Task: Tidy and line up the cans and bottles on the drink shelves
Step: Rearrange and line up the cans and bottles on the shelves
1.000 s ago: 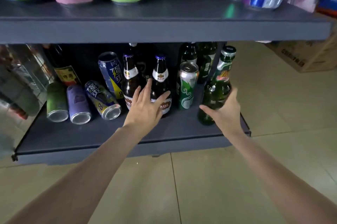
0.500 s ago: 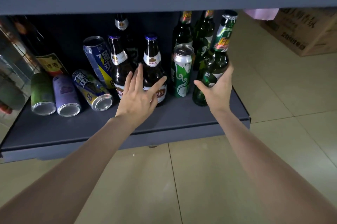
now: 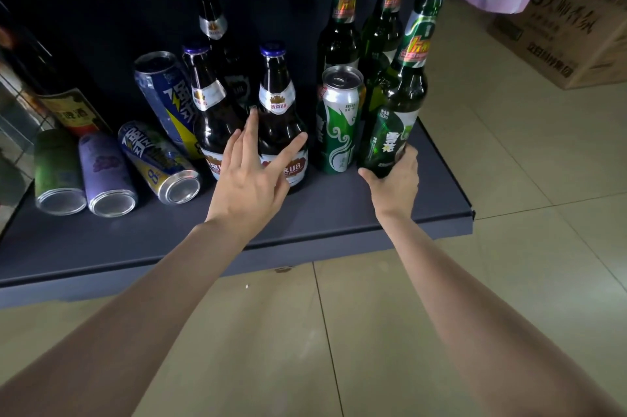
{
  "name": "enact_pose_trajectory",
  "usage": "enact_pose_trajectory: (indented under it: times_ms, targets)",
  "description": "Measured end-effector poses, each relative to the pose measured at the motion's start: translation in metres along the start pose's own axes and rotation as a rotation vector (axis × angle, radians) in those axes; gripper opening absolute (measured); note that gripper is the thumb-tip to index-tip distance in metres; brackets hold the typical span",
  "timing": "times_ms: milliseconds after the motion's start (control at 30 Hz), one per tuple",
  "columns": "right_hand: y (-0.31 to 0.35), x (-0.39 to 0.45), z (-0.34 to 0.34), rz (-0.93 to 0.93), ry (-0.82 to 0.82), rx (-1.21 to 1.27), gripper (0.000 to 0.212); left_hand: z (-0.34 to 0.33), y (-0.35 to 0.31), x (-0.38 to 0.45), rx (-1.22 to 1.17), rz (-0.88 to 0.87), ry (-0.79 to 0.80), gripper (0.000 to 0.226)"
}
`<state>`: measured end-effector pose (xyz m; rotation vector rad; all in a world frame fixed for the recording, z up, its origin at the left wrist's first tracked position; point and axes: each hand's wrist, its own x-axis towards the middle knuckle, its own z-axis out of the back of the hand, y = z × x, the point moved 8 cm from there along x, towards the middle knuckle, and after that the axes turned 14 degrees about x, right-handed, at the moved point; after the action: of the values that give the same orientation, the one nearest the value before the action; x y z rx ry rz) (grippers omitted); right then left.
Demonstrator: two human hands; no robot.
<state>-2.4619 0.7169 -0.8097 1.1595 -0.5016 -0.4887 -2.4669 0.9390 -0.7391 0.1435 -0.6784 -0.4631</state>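
From my head camera, looking down at the lower shelf (image 3: 339, 209): my right hand (image 3: 395, 184) grips the base of a green glass bottle (image 3: 397, 104) at the shelf's right end, thumb wrapped round its near left side, the other fingers hidden behind the glass. The bottle leans, neck tipped up and to the right, and I cannot tell whether its base touches the shelf. Just to its left stands a green and white can (image 3: 340, 121), upright, with two more green bottles behind.

My left hand (image 3: 252, 179) is spread, fingers straight, lying against two brown bottles: the fingers reach up between the left brown bottle (image 3: 207, 117) and the right brown bottle (image 3: 280, 111), thumb stretched across the right one's red label. Both have blue caps and white neck labels; a third dark bottle stands behind them.

Further left, a blue and yellow can (image 3: 166, 97) leans upright, and three cans lie on their sides with bottoms towards me: a second blue and yellow can (image 3: 159, 162), a purple can (image 3: 105, 175) and a green can (image 3: 57, 172).

Both my arms are stretched forward over the tiled floor (image 3: 373, 331).
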Motion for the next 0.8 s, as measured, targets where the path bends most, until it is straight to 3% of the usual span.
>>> enact_pose_trajectory:
  times_ms: [333, 500, 633, 733, 800]
  targets:
    - [0.001, 0.055, -0.025, -0.046, 0.046, 0.021, 0.058, -0.002, 0.001, -0.001, 0.004, 0.019, 0.015, 0.054]
    - [0.004, 0.049, -0.023, -0.031, 0.074, 0.076, 0.07, -0.003, 0.003, -0.002, -0.005, 0.02, 0.059, 0.058]
    - [0.035, 0.013, -0.007, 0.229, 0.013, 0.144, 0.073, 0.0, 0.007, -0.02, -0.029, 0.025, 0.083, 0.06]
    - [0.07, -0.01, -0.015, 0.5, 0.112, 0.079, 0.075, 0.0, 0.015, -0.044, -0.04, 0.065, 0.094, 0.058]
    - [0.085, -0.011, -0.028, 0.539, 0.213, 0.023, 0.081, -0.001, 0.02, -0.059, -0.041, 0.107, 0.124, 0.058]
